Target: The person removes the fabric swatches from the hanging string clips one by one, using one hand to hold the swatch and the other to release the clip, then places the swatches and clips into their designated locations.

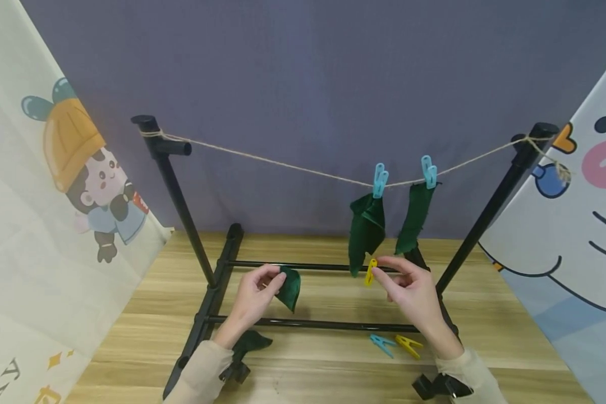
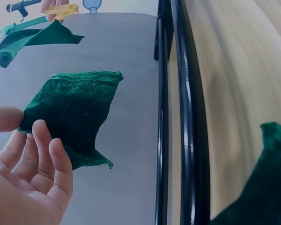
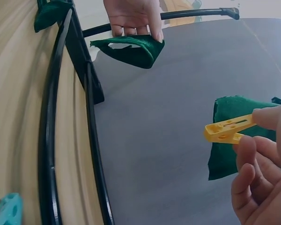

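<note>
Both hands are occupied. By the left hand [image 1: 256, 293] a green cloth [image 1: 290, 290] is pinched at one edge between thumb and fingers, probably so that the rest hangs free; it is held inside the black rack [image 1: 182, 210], left of centre, above the bench [image 1: 146, 336]. By the right hand [image 1: 411, 285] a yellow clothespin [image 1: 370, 273] is pinched, thumb on one leg and index finger on the other, seemingly so that the far tip stays unobstructed. It is held near the left hung cloth [image 1: 367, 233], below the twine [image 1: 283, 164].

Clothespin's long axis: near upright in the head view, lower end tipped slightly left; joined tip directed away from the fingers. Held cloth: folded, one corner pointing down; no clear long axis.

Left hung cloth and right hung cloth [image 1: 415, 219] are gripped on the twine by blue clothespins [image 1: 380, 180]. Near right, a loose blue clothespin [image 1: 382, 345] and a loose yellow clothespin [image 1: 408, 346] are laid on the bench, presumably for easy reach.
</note>
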{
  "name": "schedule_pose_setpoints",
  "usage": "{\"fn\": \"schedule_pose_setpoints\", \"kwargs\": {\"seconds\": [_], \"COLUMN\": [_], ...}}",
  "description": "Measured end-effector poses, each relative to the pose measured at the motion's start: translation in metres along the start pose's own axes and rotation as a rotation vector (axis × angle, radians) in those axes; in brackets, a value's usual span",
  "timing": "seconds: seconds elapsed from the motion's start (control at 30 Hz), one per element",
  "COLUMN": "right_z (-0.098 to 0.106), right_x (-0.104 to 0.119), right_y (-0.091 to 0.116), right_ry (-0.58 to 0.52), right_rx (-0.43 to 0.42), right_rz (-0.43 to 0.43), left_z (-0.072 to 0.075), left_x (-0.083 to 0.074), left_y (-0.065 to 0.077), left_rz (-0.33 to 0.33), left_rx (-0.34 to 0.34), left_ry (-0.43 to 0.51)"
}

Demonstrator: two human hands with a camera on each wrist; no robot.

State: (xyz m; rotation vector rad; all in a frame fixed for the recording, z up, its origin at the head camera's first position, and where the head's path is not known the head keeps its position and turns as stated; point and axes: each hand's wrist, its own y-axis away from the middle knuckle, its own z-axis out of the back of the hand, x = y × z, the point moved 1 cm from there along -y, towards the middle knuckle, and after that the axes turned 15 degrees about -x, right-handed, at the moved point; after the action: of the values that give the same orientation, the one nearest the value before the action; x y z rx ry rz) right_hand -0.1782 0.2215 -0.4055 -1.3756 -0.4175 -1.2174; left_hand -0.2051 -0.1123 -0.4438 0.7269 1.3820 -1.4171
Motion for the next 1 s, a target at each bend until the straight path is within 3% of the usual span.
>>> {"fn": "schedule_pose_setpoints", "kwargs": {"seconds": [0.23, 0.57, 0.83, 1.0], "right_z": [0.004, 0.015, 0.022, 0.030], "right_x": [-0.010, -0.030, -0.044, -0.053], "right_y": [0.009, 0.026, 0.034, 0.040], "right_ry": [0.008, 0.048, 0.110, 0.111], "right_rx": [0.026, 0.159, 0.182, 0.205], "right_rz": [-0.031, -0.082, -0.097, -0.167], "left_z": [0.006, 0.013, 0.021, 0.026], "left_x": [0.005, 0.015, 0.020, 0.022], "left_y": [0.005, 0.013, 0.020, 0.022], "left_rz": [0.041, 0.081, 0.144, 0.147], "left_rx": [-0.010, 0.009, 0.024, 0.045], "left_ry": [-0.005, -0.065, -0.085, -0.115]}}
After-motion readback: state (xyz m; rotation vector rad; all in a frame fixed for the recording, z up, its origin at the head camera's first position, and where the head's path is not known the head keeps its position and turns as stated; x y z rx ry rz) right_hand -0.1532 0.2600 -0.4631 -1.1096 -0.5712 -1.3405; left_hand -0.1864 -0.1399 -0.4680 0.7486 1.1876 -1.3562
